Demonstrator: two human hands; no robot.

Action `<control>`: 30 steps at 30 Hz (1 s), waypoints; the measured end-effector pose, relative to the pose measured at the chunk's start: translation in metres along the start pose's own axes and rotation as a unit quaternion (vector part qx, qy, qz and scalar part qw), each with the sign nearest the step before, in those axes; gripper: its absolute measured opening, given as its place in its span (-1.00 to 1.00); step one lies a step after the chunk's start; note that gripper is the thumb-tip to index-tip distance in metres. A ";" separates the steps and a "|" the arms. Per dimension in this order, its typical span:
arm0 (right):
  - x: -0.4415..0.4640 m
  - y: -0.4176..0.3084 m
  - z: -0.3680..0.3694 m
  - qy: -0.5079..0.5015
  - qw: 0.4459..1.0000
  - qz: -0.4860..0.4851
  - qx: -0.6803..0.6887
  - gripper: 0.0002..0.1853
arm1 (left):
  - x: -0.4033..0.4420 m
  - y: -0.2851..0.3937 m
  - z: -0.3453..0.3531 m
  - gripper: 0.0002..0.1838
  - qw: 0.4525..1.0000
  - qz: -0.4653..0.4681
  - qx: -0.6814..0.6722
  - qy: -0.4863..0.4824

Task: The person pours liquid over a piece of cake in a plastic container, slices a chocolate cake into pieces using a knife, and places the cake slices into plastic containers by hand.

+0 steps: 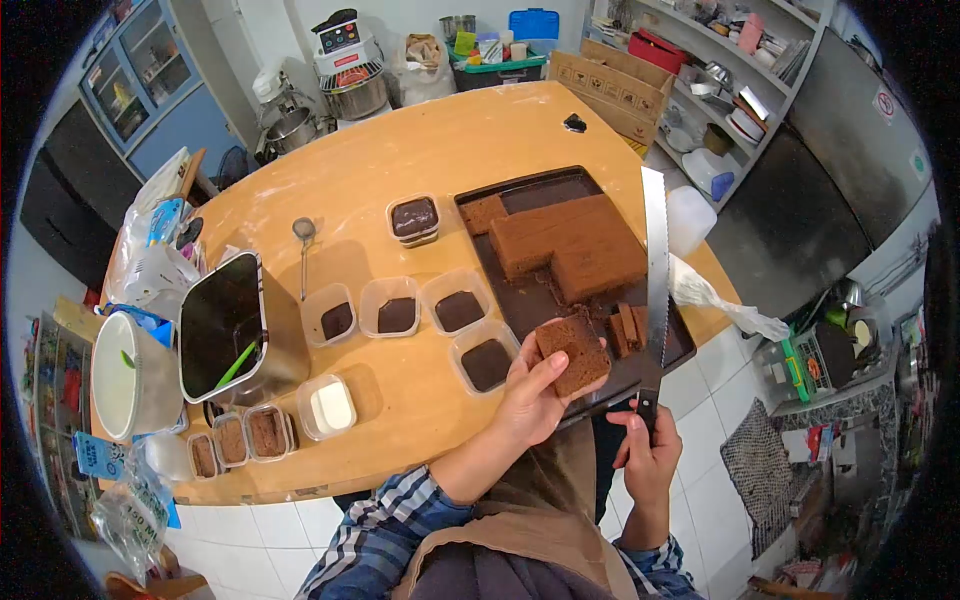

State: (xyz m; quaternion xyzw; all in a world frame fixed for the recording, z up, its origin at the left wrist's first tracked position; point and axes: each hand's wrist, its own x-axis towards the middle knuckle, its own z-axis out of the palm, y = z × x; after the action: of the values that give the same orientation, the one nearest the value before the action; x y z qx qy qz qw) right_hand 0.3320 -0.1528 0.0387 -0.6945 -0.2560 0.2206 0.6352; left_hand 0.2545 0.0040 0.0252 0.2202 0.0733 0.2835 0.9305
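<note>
Here, hands (533,402) (648,452) grip spongy, squarish brown cake (573,356) and a long serrated knife (655,280).

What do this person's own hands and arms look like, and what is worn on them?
The left hand and right hand are bare, with no gloves or watch showing. Plaid sleeves in blue, white and dark tones end on the forearms.

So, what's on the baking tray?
The baking tray holds a large cake block, a lower corner piece and narrow strips; the slice in the left hand hides part.
</note>
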 end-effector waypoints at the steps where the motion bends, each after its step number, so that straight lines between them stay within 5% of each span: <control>1: -0.001 0.002 -0.001 0.001 1.000 -0.003 -0.001 -0.80 | 0.001 0.001 0.001 -0.37 1.000 0.001 0.001 -0.001; 10: -0.005 0.011 -0.005 0.011 0.998 0.013 -0.068 -0.82 | -0.010 0.015 0.007 -0.50 0.996 -0.028 -0.079 -0.036; 16: -0.015 0.006 -0.006 -0.045 0.991 0.058 -0.113 -0.82 | -0.051 0.056 0.011 -0.35 0.998 0.029 -0.042 -0.040; 19: -0.013 0.009 0.017 -0.046 0.995 -0.041 -0.079 -0.82 | -0.074 0.078 0.007 -0.30 0.995 0.099 0.021 0.002; 23: 0.009 -0.005 0.052 -0.075 0.995 -0.008 -0.071 -0.71 | -0.107 0.098 -0.002 -0.26 0.980 0.174 0.071 0.070; 25: 0.023 -0.018 0.070 -0.089 0.993 -0.007 -0.072 -0.67 | -0.122 0.103 -0.005 -0.25 0.976 0.179 0.083 0.092; 28: 0.040 -0.004 0.087 -0.094 0.959 -0.174 -0.201 -0.57 | -0.143 0.105 -0.010 -0.25 0.973 0.184 0.081 0.114; 30: 0.042 -0.006 0.096 -0.103 0.962 -0.138 -0.212 -0.51 | -0.156 0.104 -0.014 -0.24 0.973 0.173 0.076 0.130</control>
State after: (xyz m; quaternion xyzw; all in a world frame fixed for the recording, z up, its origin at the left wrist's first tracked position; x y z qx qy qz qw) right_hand 0.3034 -0.0524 0.0359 -0.7446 -0.4546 0.1420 0.4677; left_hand 0.0700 -0.0017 0.0616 0.2610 0.1754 0.4597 0.8306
